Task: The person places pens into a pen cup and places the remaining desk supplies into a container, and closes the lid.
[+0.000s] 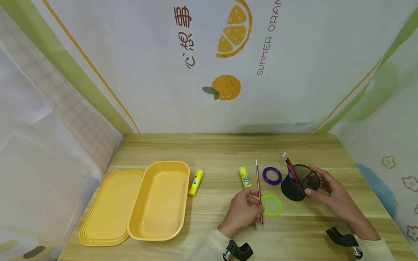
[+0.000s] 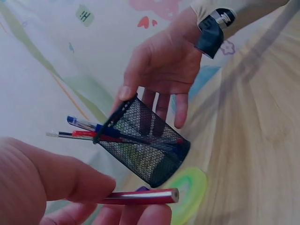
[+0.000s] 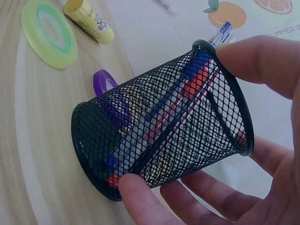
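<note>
Left hand point(image 1: 242, 211): pinches pencil point(image 1: 258, 183), lower right of centre in the head view;
Right hand point(image 1: 337, 201): grips tilted mesh cup point(image 1: 291, 190), pens point(image 1: 290, 173) inside, at right;
Green tape point(image 1: 278, 207): between both hands

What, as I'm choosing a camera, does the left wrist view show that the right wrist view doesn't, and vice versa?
Left wrist view only: the left hand and the black wrist camera at the right sleeve. The pinched pencil may be the blur atop the right wrist view; I can't tell.

Right wrist view only: the yellow glue stick and the orange print.

Both: the right hand, holding the black mesh pen holder; its blue pen and red pen; the lime-green tape roll; the purple tape roll, a sliver in the left.
</note>
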The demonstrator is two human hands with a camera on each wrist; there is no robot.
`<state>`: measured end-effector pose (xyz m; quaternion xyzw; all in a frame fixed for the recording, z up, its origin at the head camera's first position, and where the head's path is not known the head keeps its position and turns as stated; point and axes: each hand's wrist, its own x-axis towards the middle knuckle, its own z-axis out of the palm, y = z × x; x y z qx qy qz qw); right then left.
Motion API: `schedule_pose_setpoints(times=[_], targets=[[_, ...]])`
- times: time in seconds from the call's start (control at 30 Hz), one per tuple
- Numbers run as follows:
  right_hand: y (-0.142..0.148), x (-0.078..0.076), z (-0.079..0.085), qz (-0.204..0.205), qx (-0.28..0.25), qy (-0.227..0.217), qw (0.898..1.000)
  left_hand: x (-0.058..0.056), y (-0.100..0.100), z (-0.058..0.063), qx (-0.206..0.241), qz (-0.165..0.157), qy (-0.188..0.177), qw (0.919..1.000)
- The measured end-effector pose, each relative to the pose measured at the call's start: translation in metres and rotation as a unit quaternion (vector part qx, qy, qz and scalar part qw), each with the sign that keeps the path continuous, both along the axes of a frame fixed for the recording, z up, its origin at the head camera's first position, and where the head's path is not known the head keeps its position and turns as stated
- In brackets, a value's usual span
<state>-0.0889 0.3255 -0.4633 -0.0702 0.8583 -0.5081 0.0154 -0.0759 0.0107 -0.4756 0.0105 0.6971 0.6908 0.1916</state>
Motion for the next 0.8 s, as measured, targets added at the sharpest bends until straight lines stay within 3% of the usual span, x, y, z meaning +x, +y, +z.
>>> schedule_pose_setpoints(times=[0.47,0.6,0.8], targets=[[0.0,0.001,0.0,0.003,0.009,0.001,1.0,-0.009,-0.002,0.018,0.096,0.014,0.015,0.9952],[0.0,0.001,0.001,0.0,0.016,0.002,1.0,-0.012,-0.003,0.023,0.123,0.003,0.031,0.992],[0.0,0.002,0.0,0.001,0.009,-0.001,1.0,-0.016,-0.004,0.028,0.124,-0.021,0.053,0.9907]])
